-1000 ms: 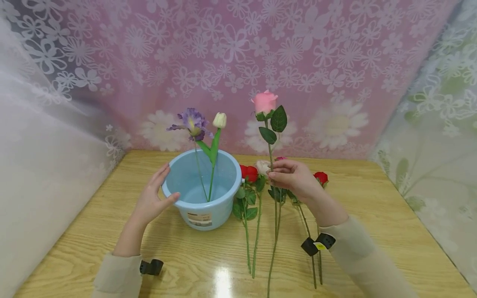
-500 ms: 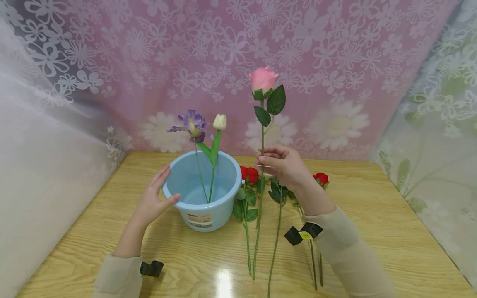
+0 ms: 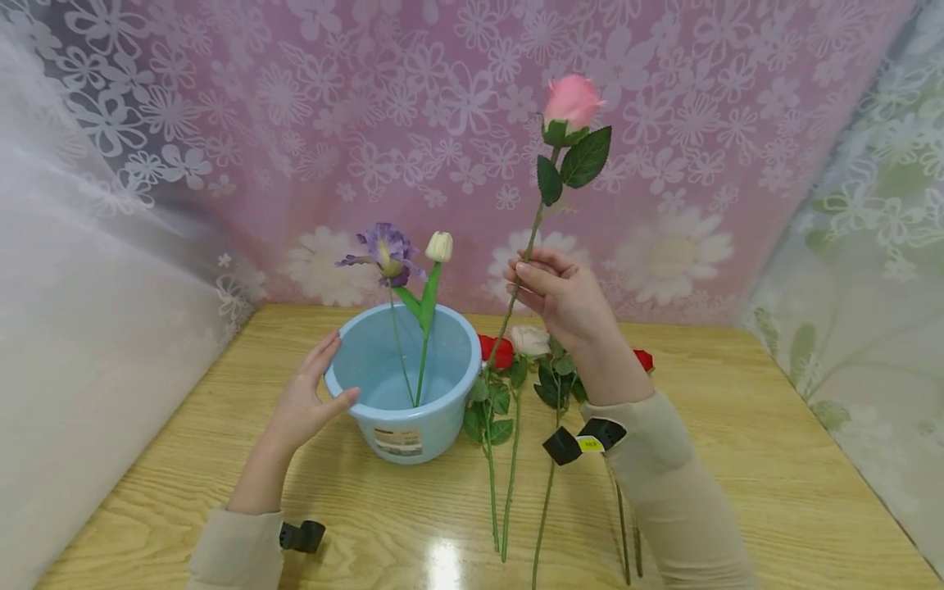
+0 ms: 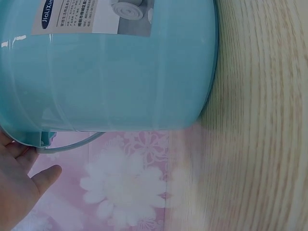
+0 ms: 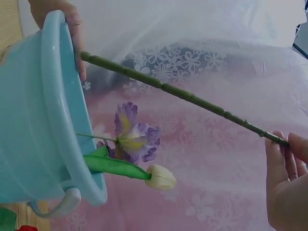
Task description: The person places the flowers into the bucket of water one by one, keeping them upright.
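Note:
In the head view my right hand (image 3: 564, 299) pinches the stem of a pink rose (image 3: 571, 102), lifted with its bloom up and leaning right. The right wrist view shows the bare green stem (image 5: 192, 98) slanting from the fingers, its lower end appearing near the rim of a light blue bucket (image 3: 435, 430). My left hand (image 3: 306, 397) rests on the bucket's left rim, fingers extended and thumb spread along the front. Inside the bucket stand a purple iris (image 3: 387, 250) and a white tulip (image 3: 438, 246), leaning against its side.
Right of the bucket, red roses (image 3: 497, 351) and a white rose (image 3: 529, 340) lie on the wooden table (image 3: 369, 524), stems toward the front. Another red bloom (image 3: 644, 360) lies partly behind my right forearm. A pink floral curtain (image 3: 442, 123) hangs behind the table.
My right hand has raised the pink rose and shifted slightly left; its bloom now tilts right and its stem has come up off the table. The left hand stays on the rim.

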Action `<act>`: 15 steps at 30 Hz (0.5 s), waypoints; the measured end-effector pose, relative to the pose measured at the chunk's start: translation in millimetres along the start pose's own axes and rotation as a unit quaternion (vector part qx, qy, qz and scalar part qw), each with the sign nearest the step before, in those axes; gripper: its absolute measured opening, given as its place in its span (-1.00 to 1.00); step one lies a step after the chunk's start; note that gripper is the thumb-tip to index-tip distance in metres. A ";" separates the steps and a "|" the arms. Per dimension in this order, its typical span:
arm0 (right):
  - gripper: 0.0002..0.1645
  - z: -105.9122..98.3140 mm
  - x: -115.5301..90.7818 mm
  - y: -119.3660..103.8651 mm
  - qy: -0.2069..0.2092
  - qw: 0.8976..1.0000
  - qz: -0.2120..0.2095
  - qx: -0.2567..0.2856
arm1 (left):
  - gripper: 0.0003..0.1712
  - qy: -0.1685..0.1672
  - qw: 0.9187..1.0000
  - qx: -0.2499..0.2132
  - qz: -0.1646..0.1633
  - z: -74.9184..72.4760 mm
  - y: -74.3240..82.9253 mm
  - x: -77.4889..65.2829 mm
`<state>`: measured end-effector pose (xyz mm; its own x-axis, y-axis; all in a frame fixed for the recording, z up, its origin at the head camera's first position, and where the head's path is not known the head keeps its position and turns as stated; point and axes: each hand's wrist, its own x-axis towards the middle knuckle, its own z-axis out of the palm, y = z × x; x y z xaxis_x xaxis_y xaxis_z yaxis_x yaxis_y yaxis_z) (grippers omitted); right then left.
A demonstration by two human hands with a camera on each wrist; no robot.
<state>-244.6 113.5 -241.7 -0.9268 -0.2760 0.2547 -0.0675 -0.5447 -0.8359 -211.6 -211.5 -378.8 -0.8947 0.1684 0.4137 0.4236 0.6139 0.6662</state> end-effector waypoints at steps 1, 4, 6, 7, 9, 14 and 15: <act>-0.68 1.7 1.4 0.3 0.003 1.000 -0.006 0.010 | -0.11 0.000 1.000 0.000 0.001 0.0 -0.1 -0.1; -0.67 6.3 5.3 3.2 0.012 0.999 -0.020 0.033 | -0.12 0.001 1.000 0.000 0.003 0.1 -0.4 -0.5; -0.69 8.2 7.9 6.2 0.020 0.999 -0.022 0.043 | -0.12 0.002 1.000 -0.001 0.004 0.2 -0.9 -0.5; -0.69 9.0 8.8 7.8 0.025 0.999 -0.021 0.042 | -0.12 0.002 1.000 -0.001 0.005 0.3 -1.1 -0.4; -0.72 10.0 10.6 11.5 0.034 0.999 -0.016 0.040 | -0.12 0.002 1.000 -0.003 0.005 0.3 -1.5 -0.1; -0.67 10.7 11.5 21.6 0.029 1.000 -0.011 0.003 | -0.11 0.005 1.000 -0.003 0.010 0.4 -0.9 -0.3; -0.64 10.8 11.3 23.9 0.028 1.000 -0.011 -0.005 | -0.11 0.005 1.000 -0.003 0.010 0.6 -0.2 -0.5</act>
<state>-252.7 88.8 -253.6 -0.9442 -0.2195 0.2455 -0.0915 -0.5414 -0.8358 -211.4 -211.2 -379.5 -0.8845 0.1724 0.4336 0.4424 0.6052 0.6619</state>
